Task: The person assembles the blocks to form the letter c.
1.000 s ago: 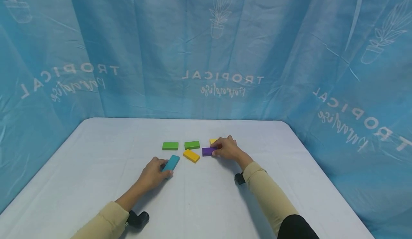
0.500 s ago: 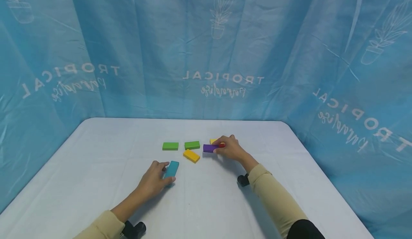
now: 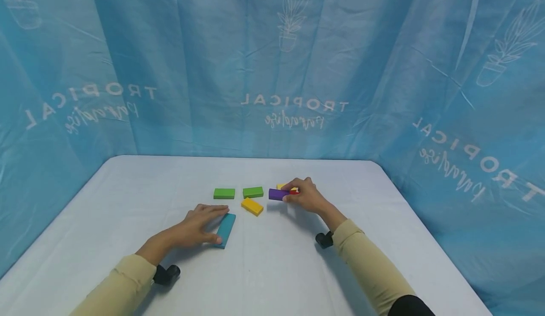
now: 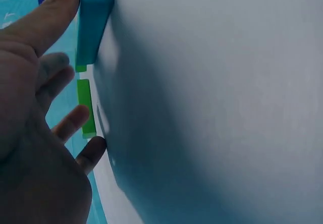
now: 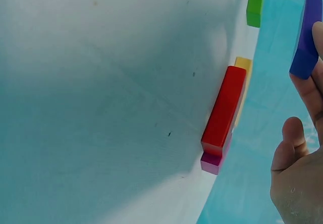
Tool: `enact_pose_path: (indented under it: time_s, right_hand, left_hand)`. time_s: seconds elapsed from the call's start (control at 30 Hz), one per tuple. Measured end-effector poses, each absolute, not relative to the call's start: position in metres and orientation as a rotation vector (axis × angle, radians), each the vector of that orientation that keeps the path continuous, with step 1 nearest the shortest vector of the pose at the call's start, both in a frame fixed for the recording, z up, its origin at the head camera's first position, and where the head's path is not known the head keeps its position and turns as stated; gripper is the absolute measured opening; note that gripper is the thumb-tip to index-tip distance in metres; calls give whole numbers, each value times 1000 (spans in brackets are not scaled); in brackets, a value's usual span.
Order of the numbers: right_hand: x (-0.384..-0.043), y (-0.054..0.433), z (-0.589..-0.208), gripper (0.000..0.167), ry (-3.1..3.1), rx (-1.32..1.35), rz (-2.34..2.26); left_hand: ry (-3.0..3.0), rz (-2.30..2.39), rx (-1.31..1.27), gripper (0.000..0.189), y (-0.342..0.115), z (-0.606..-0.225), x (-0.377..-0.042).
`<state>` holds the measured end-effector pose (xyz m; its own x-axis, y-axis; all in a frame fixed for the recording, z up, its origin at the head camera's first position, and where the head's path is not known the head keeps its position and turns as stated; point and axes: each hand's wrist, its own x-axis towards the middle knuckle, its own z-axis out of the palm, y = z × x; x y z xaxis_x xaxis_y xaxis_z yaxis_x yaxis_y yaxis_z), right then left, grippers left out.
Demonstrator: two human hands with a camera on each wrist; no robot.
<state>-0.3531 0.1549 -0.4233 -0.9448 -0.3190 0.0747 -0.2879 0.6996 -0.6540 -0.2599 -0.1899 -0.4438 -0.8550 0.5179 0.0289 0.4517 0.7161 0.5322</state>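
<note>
Head: left hand [image 3: 191,227], wider than a moment ago, spans teal block [image 3: 227,227] near slanted yellow block [image 3: 252,206]; release or regrip likely, which I cannot tell. Left wrist: thumb [image 4: 53,14] touching teal block. Right wrist: right hand [image 5: 303,183], purple block [image 5: 306,37] pinched, aloft

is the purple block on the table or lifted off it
Lifted off the table: the right hand pinches the purple block, and its shadow lies apart below.
</note>
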Motion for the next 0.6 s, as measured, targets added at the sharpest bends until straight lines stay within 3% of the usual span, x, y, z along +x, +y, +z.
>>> enact_pose_path:
  time_s: [0.27,0.6]
  right_hand:
    - [-346,158,-417,27,2847,-587,-1138]
    - [-325,162,-411,28,2855,-591,-1184]
  left_hand:
    - [2822,787,817,79,-190,-446,-259]
    - [2954,753,727,80,-177,-450,-235]
